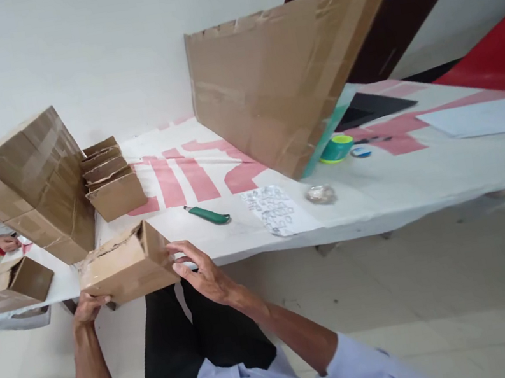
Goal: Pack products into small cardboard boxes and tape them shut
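Observation:
A small brown cardboard box is held at the table's front edge, above my lap. My left hand grips its lower left corner, the thumb along the near side and the other fingers hidden beneath. At the box's right end, my right hand has its fingers apart and slightly bent, with the fingertips at the end face; whether they press on it I cannot tell. Tape shows on the box's left end, and a raised flap edge on top. A green utility knife lies on the table just beyond my right hand.
Large cardboard boxes stand at the left and at the back. Between them sits an open divided carton. Another small box rests at far left, near a co-worker's hand. A printed sheet and tape roll lie right.

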`<action>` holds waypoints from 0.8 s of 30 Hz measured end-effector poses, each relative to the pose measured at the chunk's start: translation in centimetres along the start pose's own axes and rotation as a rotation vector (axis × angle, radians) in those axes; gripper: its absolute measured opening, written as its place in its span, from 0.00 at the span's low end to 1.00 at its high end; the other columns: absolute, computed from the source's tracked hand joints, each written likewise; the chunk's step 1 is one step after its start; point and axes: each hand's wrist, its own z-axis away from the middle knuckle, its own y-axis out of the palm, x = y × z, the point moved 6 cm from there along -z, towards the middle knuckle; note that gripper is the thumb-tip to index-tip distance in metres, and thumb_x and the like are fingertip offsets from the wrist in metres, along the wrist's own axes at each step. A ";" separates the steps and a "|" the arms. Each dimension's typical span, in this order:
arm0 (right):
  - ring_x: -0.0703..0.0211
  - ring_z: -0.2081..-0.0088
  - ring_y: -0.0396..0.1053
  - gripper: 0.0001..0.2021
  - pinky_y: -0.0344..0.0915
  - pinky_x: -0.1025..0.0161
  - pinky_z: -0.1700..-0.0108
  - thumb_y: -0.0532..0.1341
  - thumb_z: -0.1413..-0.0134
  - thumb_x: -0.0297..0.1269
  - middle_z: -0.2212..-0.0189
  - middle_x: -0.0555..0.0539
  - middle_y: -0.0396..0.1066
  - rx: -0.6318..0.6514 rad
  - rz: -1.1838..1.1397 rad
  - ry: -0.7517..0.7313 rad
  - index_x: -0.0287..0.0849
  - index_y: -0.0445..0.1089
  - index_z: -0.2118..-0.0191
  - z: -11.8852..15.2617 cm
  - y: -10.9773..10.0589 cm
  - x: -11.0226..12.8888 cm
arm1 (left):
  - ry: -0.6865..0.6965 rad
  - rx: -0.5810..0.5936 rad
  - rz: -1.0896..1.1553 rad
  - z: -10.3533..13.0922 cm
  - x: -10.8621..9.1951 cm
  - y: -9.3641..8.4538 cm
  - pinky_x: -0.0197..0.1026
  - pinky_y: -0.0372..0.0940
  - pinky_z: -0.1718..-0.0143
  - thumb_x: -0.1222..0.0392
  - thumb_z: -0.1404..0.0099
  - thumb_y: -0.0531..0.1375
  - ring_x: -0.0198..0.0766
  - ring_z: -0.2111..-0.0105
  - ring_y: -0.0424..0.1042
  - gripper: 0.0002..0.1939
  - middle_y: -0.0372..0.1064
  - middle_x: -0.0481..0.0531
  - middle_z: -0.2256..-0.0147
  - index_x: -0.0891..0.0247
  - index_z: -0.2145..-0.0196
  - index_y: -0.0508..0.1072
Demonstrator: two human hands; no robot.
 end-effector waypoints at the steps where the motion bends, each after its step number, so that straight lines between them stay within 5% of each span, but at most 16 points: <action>1: 0.48 0.41 0.71 0.20 0.73 0.50 0.42 0.60 0.32 0.47 0.41 0.41 0.70 -0.012 0.003 0.017 0.51 0.71 0.38 -0.1 -0.3 -0.5 | 0.009 0.006 -0.012 0.1 -0.4 0.6 0.60 0.72 0.40 0.51 0.71 0.82 0.66 0.43 0.76 0.53 0.82 0.59 0.53 0.62 0.44 0.76; 9: 0.46 0.41 0.72 0.24 0.74 0.49 0.44 0.58 0.32 0.56 0.42 0.38 0.72 -0.130 0.086 0.103 0.46 0.72 0.41 -0.8 -4.5 -2.9 | 0.226 0.069 -0.155 1.9 -2.6 5.9 0.55 0.68 0.35 0.49 0.57 0.81 0.62 0.29 0.59 0.63 0.58 0.65 0.29 0.55 0.30 0.54; 16: 0.46 0.44 0.73 0.18 0.76 0.49 0.48 0.62 0.35 0.54 0.47 0.40 0.74 -0.076 0.294 -0.042 0.47 0.75 0.49 -2.9 -4.7 -0.1 | 0.294 0.064 -0.059 2.1 -1.9 5.8 0.53 0.70 0.41 0.50 0.52 0.80 0.58 0.29 0.60 0.41 0.57 0.61 0.29 0.52 0.49 0.60; 24: 0.47 0.52 0.76 0.13 0.76 0.45 0.47 0.64 0.41 0.45 0.54 0.43 0.78 -0.082 0.375 -0.027 0.46 0.74 0.54 -3.2 -4.9 0.4 | 0.332 0.125 -0.067 2.6 -3.0 5.9 0.50 0.69 0.44 0.53 0.48 0.78 0.56 0.31 0.61 0.32 0.55 0.61 0.28 0.55 0.57 0.61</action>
